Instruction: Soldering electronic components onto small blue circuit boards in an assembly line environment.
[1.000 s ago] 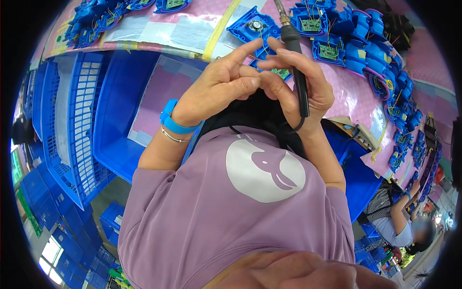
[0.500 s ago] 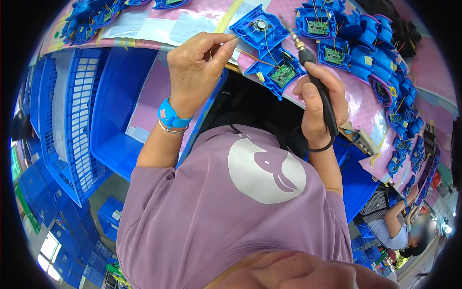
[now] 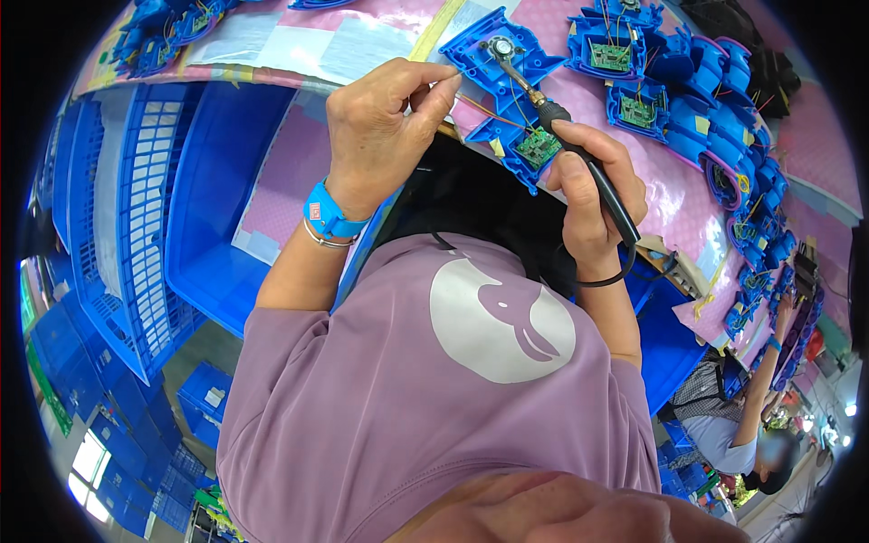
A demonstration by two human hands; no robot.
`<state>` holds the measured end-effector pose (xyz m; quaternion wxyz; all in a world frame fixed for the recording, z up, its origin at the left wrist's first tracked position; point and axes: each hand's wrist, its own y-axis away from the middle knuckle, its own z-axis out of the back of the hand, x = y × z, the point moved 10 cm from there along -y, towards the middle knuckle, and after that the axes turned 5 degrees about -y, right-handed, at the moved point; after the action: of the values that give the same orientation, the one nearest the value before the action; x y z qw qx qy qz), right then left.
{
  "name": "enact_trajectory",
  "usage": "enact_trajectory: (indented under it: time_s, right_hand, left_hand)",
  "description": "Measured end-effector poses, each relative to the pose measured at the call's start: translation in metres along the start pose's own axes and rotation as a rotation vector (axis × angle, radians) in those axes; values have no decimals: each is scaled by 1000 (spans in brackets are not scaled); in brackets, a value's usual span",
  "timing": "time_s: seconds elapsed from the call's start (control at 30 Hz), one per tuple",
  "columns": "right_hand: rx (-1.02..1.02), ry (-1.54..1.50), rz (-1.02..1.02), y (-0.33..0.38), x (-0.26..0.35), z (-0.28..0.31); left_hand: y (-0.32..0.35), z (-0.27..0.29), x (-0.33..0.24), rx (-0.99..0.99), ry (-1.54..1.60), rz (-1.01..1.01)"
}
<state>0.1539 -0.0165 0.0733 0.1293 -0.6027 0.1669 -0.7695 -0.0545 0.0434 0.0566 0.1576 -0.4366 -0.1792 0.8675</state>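
My right hand [image 3: 599,185] grips a soldering iron [image 3: 588,158] by its black handle. The iron's tip rests at, or just over, a small round speaker [image 3: 501,49] set in a blue plastic housing half [image 3: 484,74]. Left of that housing, my left hand [image 3: 385,122] is closed in a pinch on a thin wire [image 3: 459,71] that leads toward the speaker; its end is hidden by the fingers. A second blue housing half [image 3: 507,154], joined by wires and nearer to me, holds a green circuit board [image 3: 538,147]. The iron partly covers it.
More blue housings with circuit boards [image 3: 636,109] line the bench to the right, and others [image 3: 156,52] lie at far left. Below the bench edge stand a blue bin [image 3: 204,253] and a slatted blue crate [image 3: 149,199]. A co-worker [image 3: 724,425] sits at lower right.
The soldering iron has moved left and down onto the speaker area from above the housing's right side. My left hand and the housings have shifted slightly right. The co-worker's arm has stretched further out.
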Motion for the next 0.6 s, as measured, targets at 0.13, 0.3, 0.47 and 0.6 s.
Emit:
enact_trajectory:
  time_s: [0.13, 0.3, 0.47, 0.6]
  right_hand:
    - [3, 7, -1, 0, -2, -1]
    - [10, 15, -1, -2, -2, -1]
    - [21, 44, 16, -4, 3, -1]
    - [36, 69, 16, -4, 4, -1]
  left_hand:
    - [1, 0, 1, -9, 2, 1]
    - [0, -2, 3, -7, 4, -1]
    - [-1, -2, 4, -84, 63, -35]
    - [-2, -3, 4, -89, 56, -42]
